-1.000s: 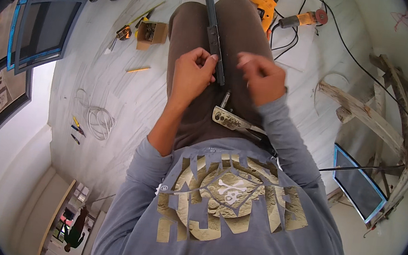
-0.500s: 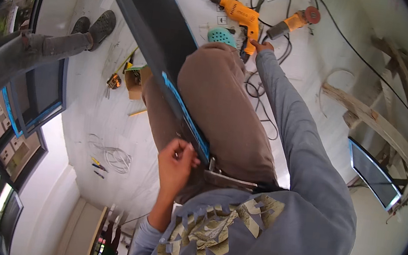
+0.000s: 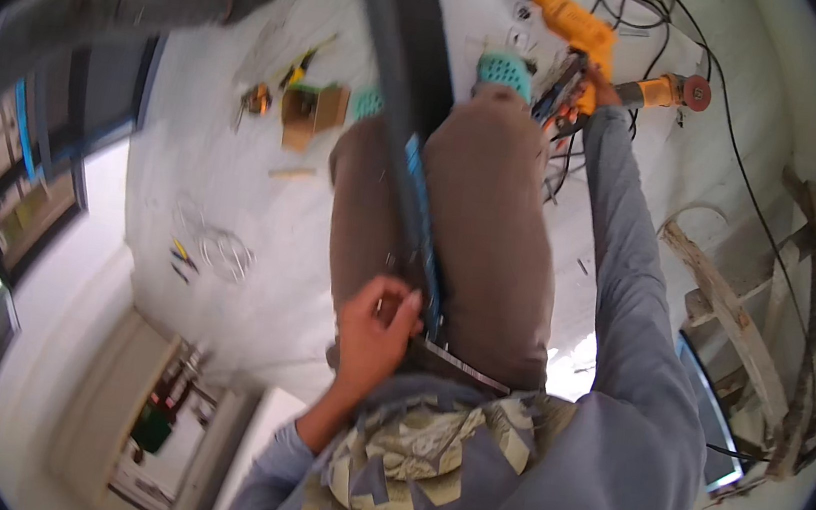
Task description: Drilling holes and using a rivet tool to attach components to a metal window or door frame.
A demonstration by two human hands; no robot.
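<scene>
Gripping one dark bar (image 3: 402,83): left hand (image 3: 373,337) clamped; right hand (image 3: 596,87) (grip unclear) among two power tools (image 3: 575,22).

Dark metal bar (image 3: 400,63) smooth; floor (image 3: 235,185) matt white; drill (image 3: 575,22) orange plastic.

long dark frame bar (image 3: 402,83) with blue edging, lying along the lap.

Left hand (image 3: 374,332) on dark frame bar (image 3: 410,145), seemingly.
</scene>
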